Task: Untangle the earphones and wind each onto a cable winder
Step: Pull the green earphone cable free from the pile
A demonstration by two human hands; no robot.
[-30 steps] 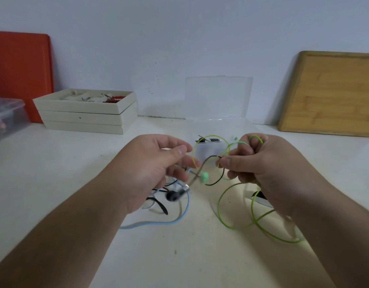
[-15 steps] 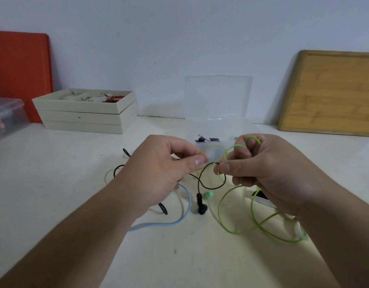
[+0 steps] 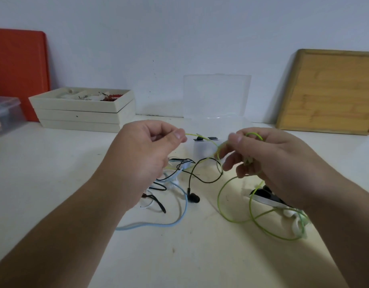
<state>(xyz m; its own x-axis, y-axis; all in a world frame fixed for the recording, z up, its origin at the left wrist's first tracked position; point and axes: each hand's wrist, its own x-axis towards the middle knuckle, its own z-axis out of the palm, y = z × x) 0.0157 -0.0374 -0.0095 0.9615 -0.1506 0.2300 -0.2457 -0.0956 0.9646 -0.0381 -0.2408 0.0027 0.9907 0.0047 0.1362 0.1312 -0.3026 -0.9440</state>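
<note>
Above the white table, my left hand (image 3: 146,154) pinches the green earphone cable (image 3: 231,217) between thumb and forefinger. My right hand (image 3: 260,156) grips the same green cable, whose loops hang down to the table at the right. A black earphone cable (image 3: 204,179) runs between the hands, its black earbud (image 3: 193,198) lying on the table. A light blue cable (image 3: 179,217) and more black and white cable lie tangled under my left hand. A black and white object (image 3: 266,197), perhaps a winder, lies partly hidden under my right wrist.
A clear plastic box (image 3: 216,121) with its lid up stands behind the hands. Stacked cream trays (image 3: 83,113) sit at the back left before an orange board (image 3: 19,73). A wooden board (image 3: 329,92) leans on the wall at right. A clear bin (image 3: 4,113) is at far left.
My hands have moved apart and risen a little, stretching the green cable between them. The black earbud dropped from near my left hand onto the table.
</note>
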